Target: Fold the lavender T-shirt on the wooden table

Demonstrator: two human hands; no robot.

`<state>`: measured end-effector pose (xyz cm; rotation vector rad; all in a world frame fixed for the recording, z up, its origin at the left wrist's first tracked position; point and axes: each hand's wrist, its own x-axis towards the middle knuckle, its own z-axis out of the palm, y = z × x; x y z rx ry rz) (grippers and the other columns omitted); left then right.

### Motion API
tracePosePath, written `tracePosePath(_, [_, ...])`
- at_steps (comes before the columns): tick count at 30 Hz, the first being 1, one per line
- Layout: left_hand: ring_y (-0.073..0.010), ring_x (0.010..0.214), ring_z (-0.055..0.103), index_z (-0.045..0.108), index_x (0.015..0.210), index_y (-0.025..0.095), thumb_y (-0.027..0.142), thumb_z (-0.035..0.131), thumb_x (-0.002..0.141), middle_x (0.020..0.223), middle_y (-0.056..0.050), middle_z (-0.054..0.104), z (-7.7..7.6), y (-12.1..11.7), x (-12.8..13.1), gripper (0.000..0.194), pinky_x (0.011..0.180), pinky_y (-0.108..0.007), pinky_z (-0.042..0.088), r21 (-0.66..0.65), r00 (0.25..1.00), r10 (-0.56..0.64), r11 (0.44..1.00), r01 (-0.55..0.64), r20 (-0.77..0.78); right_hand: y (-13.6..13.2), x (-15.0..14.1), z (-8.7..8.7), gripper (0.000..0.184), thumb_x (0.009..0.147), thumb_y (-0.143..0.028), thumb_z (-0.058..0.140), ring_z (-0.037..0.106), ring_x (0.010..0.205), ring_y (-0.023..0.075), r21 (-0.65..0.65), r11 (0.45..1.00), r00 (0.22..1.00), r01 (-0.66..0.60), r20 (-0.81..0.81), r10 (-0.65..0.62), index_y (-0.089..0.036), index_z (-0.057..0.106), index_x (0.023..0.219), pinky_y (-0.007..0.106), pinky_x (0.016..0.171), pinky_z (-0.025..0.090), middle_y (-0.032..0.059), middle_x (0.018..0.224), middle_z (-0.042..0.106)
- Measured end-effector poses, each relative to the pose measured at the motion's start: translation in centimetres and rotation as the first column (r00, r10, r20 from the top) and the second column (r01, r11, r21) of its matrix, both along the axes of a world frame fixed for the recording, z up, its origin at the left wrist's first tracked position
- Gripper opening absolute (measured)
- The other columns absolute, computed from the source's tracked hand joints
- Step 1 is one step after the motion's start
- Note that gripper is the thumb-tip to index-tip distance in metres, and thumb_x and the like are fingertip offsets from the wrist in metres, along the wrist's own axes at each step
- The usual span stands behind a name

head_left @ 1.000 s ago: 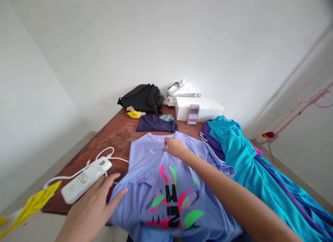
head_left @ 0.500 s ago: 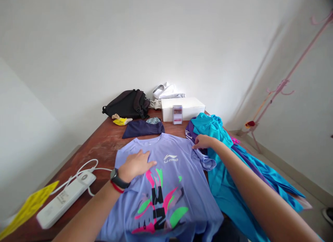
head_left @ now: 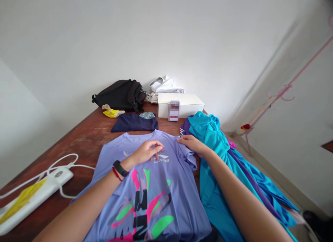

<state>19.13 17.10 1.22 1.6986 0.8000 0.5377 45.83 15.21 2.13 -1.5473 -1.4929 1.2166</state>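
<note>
A lavender T-shirt [head_left: 156,179] lies spread on the table, printed with a white logo and a pink, green and black design. My right hand [head_left: 193,144] pinches it at the shoulder, and the short sleeve hangs in folds under the fingers. Over the chest, beside the logo, is my left hand [head_left: 148,152], loosely curved with its fingers apart and nothing in it. A dark wristband sits on the left wrist. To the right of the shirt is a heap of turquoise clothing [head_left: 210,131]. A folded navy garment [head_left: 127,122] rests beyond the collar.
A white power strip [head_left: 57,181] with cables is on the reddish-brown table [head_left: 75,138] at left. Along the back stand a black bag [head_left: 117,94], a yellow item [head_left: 111,112] and a white box [head_left: 192,105]. A pink coat stand [head_left: 286,89] is at right.
My left hand has lifted from lying flat on the shirt and moved right toward the logo. My right hand still grips the shoulder, with the sleeve bunched more. The view has shifted slightly.
</note>
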Motion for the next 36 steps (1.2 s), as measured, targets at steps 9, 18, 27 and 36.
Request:
tracePosePath(9, [-0.0215, 0.085, 0.073, 0.054, 0.12, 0.018, 0.051, 0.056, 0.095, 0.122, -0.014, 0.065, 1.5, -3.0, 0.6, 0.042, 0.055, -0.022, 0.049, -0.372, 0.958, -0.248, 0.884, 0.283, 0.141, -1.0, -2.7, -0.2, 0.044, 0.08, -0.059, 0.071, 0.032, 0.042, 0.0061, -0.064, 0.992, 0.962, -0.112, -0.258, 0.092, -0.021, 0.05, 0.075, 0.019, 0.038, 0.02, -0.0087, 0.054, 0.041])
tracePosePath(18, [-0.0197, 0.079, 0.073, 0.038, 0.14, 0.027, 0.034, 0.072, 0.085, 0.106, -0.004, 0.062, 0.4, -3.6, 1.3, 0.065, 0.066, -0.029, 0.055, -0.46, 0.977, -0.067, 0.874, 0.156, 0.203, -1.6, -3.2, -0.5, 0.038, 0.079, -0.053, 0.075, 0.067, 0.07, 0.0129, -0.076, 0.981, 0.909, -0.176, -0.395, 0.132, -0.02, 0.058, 0.089, 0.022, 0.058, 0.053, 0.0023, 0.088, 0.069])
tracePosePath(27, [-0.0194, 0.092, 0.065, 0.016, 0.157, 0.033, 0.022, 0.08, 0.073, 0.122, -0.01, 0.056, 1.0, -3.0, 0.3, 0.107, 0.073, -0.039, 0.061, -0.403, 0.979, 0.01, 0.912, 0.074, 0.202, -1.1, -2.0, -1.2, 0.042, 0.08, -0.058, 0.07, 0.051, 0.042, 0.0081, 0.018, 0.985, 0.935, -0.172, -0.312, 0.17, -0.018, 0.057, 0.086, 0.02, 0.04, 0.034, -0.0039, 0.062, 0.061])
tracePosePath(36, [-0.0182, 0.079, 0.068, 0.033, 0.152, 0.023, 0.022, 0.073, 0.075, 0.155, -0.028, 0.031, -0.5, -2.0, -0.1, 0.087, 0.051, -0.021, 0.053, -0.12, 0.996, 0.084, 0.989, -0.086, -0.022, -0.1, -1.7, -2.7, 0.04, 0.08, -0.055, 0.071, 0.053, 0.043, 0.0067, 0.075, 0.995, 0.954, -0.073, -0.286, 0.091, -0.018, 0.056, 0.081, 0.018, 0.04, 0.035, -0.0032, 0.065, 0.065])
